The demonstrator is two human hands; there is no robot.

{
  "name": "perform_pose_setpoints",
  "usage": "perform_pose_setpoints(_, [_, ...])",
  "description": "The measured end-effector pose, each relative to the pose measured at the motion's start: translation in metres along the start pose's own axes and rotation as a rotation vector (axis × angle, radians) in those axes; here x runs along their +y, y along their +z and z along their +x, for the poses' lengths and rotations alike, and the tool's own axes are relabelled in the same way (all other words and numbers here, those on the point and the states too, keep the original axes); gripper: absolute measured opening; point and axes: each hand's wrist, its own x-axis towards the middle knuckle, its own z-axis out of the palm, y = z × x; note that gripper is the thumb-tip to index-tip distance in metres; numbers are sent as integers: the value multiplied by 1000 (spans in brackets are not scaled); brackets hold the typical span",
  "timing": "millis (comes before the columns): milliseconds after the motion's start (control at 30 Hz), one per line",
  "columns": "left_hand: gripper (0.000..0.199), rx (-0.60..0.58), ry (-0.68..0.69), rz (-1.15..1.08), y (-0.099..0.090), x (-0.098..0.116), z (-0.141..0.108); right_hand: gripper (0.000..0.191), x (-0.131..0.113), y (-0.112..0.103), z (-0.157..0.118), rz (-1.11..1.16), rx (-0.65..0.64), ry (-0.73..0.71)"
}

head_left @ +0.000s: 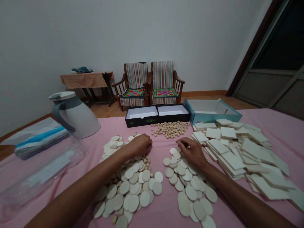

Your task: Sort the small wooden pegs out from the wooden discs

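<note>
My left hand rests palm down with curled fingers at the far edge of a heap of round cream discs, with small tan pellets scattered among them. My right hand hovers over the top of a second disc heap, its fingertips bunched close to the discs. Whether either hand holds a small piece is hidden by the fingers. Between and beyond my hands lies a mound of small tan pellets. To the right, square cream tiles lie in overlapping stacks.
Everything lies on a pink cloth. Two black box trays and a blue box stand at its far edge. A white jug lies tilted at left, beside a clear plastic bag. Two striped chairs stand beyond.
</note>
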Motion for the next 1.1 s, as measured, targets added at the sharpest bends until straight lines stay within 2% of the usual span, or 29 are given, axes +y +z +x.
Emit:
perform_pose_setpoints(233, [11,97,-122,86,11,8,9,22,-1,2,0,7,-21,-10])
perform_pose_setpoints(300, [7,165,-155,71,6,5,16,22,-1,1,0,6,-32,-9])
perform_pose_setpoints(400, [22,328,-224,54,-7,-7,25,23,-1,1,-1,14,-42,-18])
perform_pose_setpoints(467, [27,393,-269,52,-14,-22,28,23,-1,1,-1,19,-48,-20])
perform_pose_setpoints(567, [22,347,-317,45,-13,-50,27,22,-1,2,-1,15,-65,-12])
perform_pose_setpoints(667, [17,243,-371,37,-2,-77,24,21,-1,3,-1,11,-78,-7])
perform_pose_setpoints(767, [15,148,-401,18,9,-95,21,21,0,3,-1,14,-83,-12])
perform_pose_setpoints(933, [23,85,-406,9,12,-104,17,20,-1,3,-1,15,-83,-9])
perform_pose_setpoints(1100, [5,137,-420,14,10,-100,15,21,-1,3,-1,-5,-97,-15])
